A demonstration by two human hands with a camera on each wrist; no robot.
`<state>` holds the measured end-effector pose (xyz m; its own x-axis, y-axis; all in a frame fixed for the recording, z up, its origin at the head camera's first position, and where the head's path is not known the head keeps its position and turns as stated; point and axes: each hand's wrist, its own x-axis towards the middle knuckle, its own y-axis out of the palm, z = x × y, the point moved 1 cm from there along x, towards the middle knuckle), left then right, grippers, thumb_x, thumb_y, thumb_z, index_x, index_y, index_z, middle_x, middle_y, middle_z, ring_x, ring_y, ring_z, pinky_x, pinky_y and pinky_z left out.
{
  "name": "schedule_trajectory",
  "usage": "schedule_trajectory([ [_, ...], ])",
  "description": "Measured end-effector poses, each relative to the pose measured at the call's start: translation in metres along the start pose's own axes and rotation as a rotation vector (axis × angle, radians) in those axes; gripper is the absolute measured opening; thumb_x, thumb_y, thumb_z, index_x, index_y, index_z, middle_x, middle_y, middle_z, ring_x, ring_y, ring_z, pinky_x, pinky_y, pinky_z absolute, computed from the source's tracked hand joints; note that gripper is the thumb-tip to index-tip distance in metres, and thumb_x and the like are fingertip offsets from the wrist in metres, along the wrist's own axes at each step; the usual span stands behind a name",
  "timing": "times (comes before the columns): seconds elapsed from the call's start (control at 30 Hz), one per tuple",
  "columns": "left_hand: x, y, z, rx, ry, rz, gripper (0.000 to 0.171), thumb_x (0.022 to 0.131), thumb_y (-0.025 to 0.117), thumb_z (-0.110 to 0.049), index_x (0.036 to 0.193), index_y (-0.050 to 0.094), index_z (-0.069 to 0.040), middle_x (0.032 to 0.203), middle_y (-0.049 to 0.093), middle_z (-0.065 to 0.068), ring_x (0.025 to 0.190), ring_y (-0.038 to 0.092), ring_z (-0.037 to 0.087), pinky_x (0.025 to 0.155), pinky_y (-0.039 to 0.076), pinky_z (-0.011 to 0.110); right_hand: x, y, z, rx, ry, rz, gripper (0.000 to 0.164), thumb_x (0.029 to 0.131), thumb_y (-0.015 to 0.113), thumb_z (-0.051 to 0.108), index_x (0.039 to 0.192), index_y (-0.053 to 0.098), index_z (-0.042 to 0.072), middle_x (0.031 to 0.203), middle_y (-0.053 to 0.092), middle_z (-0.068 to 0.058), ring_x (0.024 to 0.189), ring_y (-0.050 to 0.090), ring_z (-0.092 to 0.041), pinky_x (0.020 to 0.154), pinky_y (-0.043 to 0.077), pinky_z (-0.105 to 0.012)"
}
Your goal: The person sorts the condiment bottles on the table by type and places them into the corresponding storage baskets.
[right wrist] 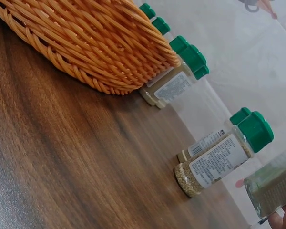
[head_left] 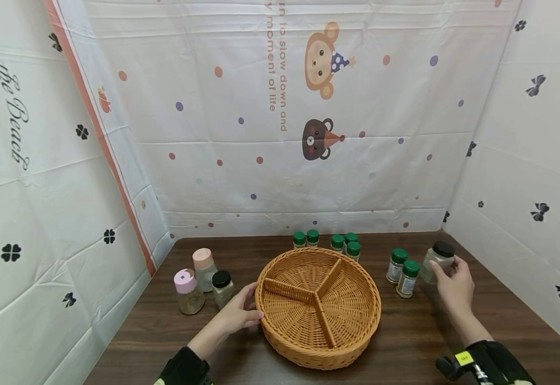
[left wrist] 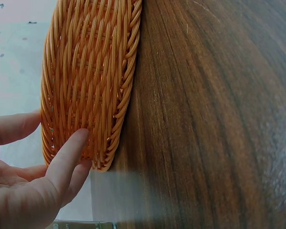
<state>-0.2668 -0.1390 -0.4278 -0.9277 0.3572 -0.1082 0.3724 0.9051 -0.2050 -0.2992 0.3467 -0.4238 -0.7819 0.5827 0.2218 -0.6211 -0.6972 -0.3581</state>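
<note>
A round wicker basket [head_left: 318,359] sits on the dark wood surface [head_left: 395,347], its inside split into three compartments by woven dividers meeting at the middle. The left hand [head_left: 235,313] holds it by the left side: the fingers [left wrist: 69,155] are spread apart and slightly bent, one lying against the outer wall and another meeting the rim, so the basket's edge lies at their tips rather than deep in the palm.

The right hand [head_left: 458,286] grips a black-lidded jar [head_left: 438,263] at the far right. The jar stands between thumb and fingers, the thumb across its near side and the fingers bent around its right, parted just by the width of the glass. The lid rises above the grip. Whether its base touches the surface I cannot tell.

Just left of that jar, two green-lidded bottles with white labels [head_left: 407,286] stand upright close together; the nearer one shows grainy contents. Behind the basket stand five more green-lidded bottles [head_left: 337,241], partly hidden by its rim. Left of the basket are a peach-lidded jar [head_left: 206,275], a lilac-lidded jar [head_left: 190,298] and a second black-lidded jar [head_left: 223,291], the last nearest the left hand. White printed cloth [head_left: 241,176] hangs behind everything.
</note>
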Motion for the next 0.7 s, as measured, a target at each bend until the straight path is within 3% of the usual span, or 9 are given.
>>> schedule_trajectory([
  [0.4, 0.0, -0.001, 0.001, 0.01, 0.005, 0.012, 0.077, 0.093, 0.064, 0.001, 0.155, 0.018, 0.003, 0.158, 0.012, 0.038, 0.138, 0.041, 0.05, 0.093, 0.059, 0.041, 0.0, -0.004, 0.013, -0.013, -0.038, -0.02, 0.064, 0.103, 0.05, 0.029, 0.153, 0.027, -0.004, 0.155, 0.036, -0.03, 0.142, 0.039, -0.045, 0.113, 0.037, -0.059],
  [0.7, 0.0, 0.0, 0.0, -0.002, -0.007, 0.006, 0.077, 0.093, 0.062, 0.005, 0.156, 0.018, 0.002, 0.16, 0.011, 0.036, 0.14, 0.038, 0.051, 0.095, 0.057, 0.047, 0.001, -0.005, 0.026, -0.009, -0.059, -0.017, 0.064, 0.103, 0.05, 0.03, 0.153, 0.027, -0.003, 0.154, 0.036, -0.03, 0.142, 0.039, -0.045, 0.114, 0.036, -0.059],
])
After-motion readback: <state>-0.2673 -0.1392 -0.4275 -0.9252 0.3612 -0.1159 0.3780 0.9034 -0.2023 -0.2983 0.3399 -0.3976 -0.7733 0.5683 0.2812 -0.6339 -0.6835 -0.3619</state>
